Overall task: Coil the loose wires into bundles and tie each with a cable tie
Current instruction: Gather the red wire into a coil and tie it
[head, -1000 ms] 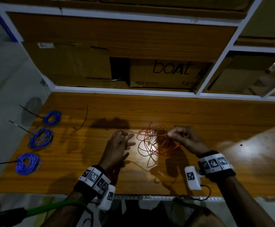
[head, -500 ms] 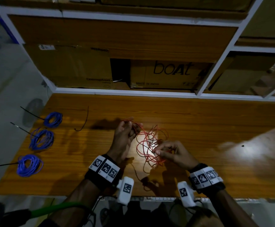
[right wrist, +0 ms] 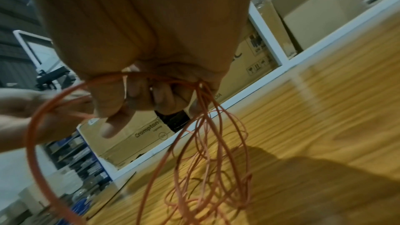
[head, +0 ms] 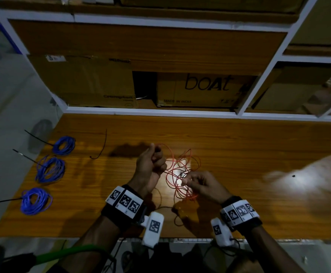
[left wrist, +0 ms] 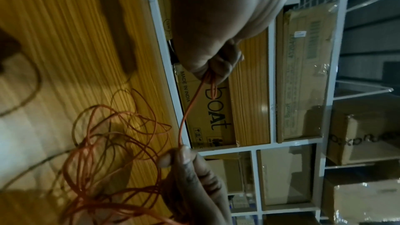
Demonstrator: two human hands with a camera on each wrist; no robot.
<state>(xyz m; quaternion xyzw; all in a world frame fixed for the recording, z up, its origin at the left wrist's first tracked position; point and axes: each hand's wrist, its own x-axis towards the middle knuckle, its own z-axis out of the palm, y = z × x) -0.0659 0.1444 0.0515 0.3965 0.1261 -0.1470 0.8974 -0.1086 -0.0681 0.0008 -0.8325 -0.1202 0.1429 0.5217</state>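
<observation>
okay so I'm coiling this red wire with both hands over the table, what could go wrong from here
1. The red wire hangs in uneven, crossing loops between the left hand and right hand; they could snag or knot as you wind.
2. The right hand pinches only some strands, so loose loops may slip out and the coil may spring open before it is tied.
3. The loose black cable tie lies off to the left near the blue bundles; reaching for it means letting go with one hand.

Dim room: wooden tabletop under white-framed shelving stacked with cardboard boxes; grey floor, probably concrete.
</observation>
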